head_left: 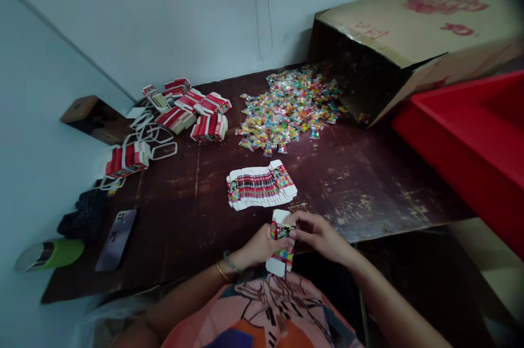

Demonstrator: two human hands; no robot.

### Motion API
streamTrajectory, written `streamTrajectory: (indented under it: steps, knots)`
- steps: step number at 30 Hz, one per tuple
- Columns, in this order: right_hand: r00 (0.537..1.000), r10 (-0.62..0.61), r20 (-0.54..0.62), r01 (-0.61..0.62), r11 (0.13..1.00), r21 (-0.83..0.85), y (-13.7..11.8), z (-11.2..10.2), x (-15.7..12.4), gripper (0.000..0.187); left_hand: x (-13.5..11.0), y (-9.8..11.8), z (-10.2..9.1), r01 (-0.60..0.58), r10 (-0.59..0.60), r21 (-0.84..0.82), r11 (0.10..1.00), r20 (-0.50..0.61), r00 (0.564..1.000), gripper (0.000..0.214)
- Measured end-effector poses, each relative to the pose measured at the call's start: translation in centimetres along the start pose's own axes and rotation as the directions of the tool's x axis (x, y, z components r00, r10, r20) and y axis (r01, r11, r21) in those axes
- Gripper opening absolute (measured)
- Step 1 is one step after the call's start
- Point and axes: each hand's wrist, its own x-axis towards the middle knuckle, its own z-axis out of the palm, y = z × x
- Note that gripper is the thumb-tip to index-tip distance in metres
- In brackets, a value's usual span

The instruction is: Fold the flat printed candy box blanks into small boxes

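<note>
Close to my body, at the table's front edge, a small printed candy box (282,255) with white end flaps is held upright between both hands. My left hand (262,245) grips its left side, thumb across the printed front. My right hand (311,232) pinches its upper right edge near the top flap. Just beyond them lies a fanned row of flat printed boxes (262,187), overlapping one another. Farther back spreads a heap of small candies in clear, colourful wrappers (286,108).
Bundled red-and-white cartons (208,127) and white loops (164,150) lie at the back left. A phone (117,240), green cup (61,254) and dark cloth (84,214) sit at left. A large open cardboard box (409,26) and red tray (458,113) stand at right.
</note>
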Motion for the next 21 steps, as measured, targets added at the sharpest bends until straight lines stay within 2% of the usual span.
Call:
streamTrajectory:
  steps: [3, 5, 7, 10, 12, 14, 16, 18, 20, 21]
  knots:
    - [0.962, 0.097, -0.256, -0.056, 0.985, 0.163, 2.0, 1.9, -0.8, 0.039, -0.6, -1.2, 0.4, -0.069, 0.069, 0.004, 0.998, -0.163, 0.984, 0.036]
    - [0.952, 0.143, -0.271, -0.075, 0.967, 0.245, 3.1, 2.7, -1.5, 0.035, -1.3, -1.3, 0.5, -0.160, 0.168, 0.050, 0.986, -0.267, 0.949, 0.038]
    - [0.960, 0.200, -0.194, -0.117, 0.921, 0.373, 3.8, 2.9, -2.2, 0.029, -2.1, -1.0, 0.4, -0.203, 0.222, 0.099, 0.974, -0.256, 0.941, 0.041]
    - [0.948, 0.314, -0.058, -0.228, 0.793, 0.565, 4.2, 2.7, -2.8, 0.030, -3.1, -0.5, 0.1, -0.167, 0.195, 0.203, 0.965, -0.129, 0.972, 0.031]
    - [0.925, 0.376, 0.051, -0.328, 0.724, 0.607, 4.3, 2.6, -2.7, 0.031, -3.6, -0.2, 0.1, -0.159, 0.192, 0.295, 0.942, -0.086, 0.978, 0.023]
    - [0.903, 0.405, 0.142, -0.407, 0.705, 0.581, 4.2, 2.4, -2.3, 0.033, -3.9, 0.1, 0.2, -0.154, 0.192, 0.312, 0.938, -0.094, 0.977, 0.018]
    - [0.897, 0.406, 0.174, -0.433, 0.728, 0.532, 3.7, 2.3, -1.9, 0.034, -4.0, 0.4, 0.5, -0.115, 0.146, 0.197, 0.974, -0.155, 0.977, 0.017]
    - [0.917, 0.370, 0.148, -0.396, 0.806, 0.439, 2.8, 2.3, -1.5, 0.030, -3.7, 0.4, 0.8, -0.004, -0.008, -0.074, 0.997, -0.167, 0.986, 0.028]
    - [0.967, 0.247, 0.067, -0.256, 0.937, 0.239, 1.8, 2.5, -1.2, 0.021, -3.4, 0.3, 0.9, 0.132, -0.165, -0.369, 0.920, -0.059, 0.984, 0.044]
    - [0.986, 0.164, 0.028, -0.166, 0.979, 0.117, 1.4, 2.6, -1.1, 0.024, -3.2, 0.2, 0.8, 0.185, -0.205, -0.470, 0.863, 0.008, 0.979, 0.048]
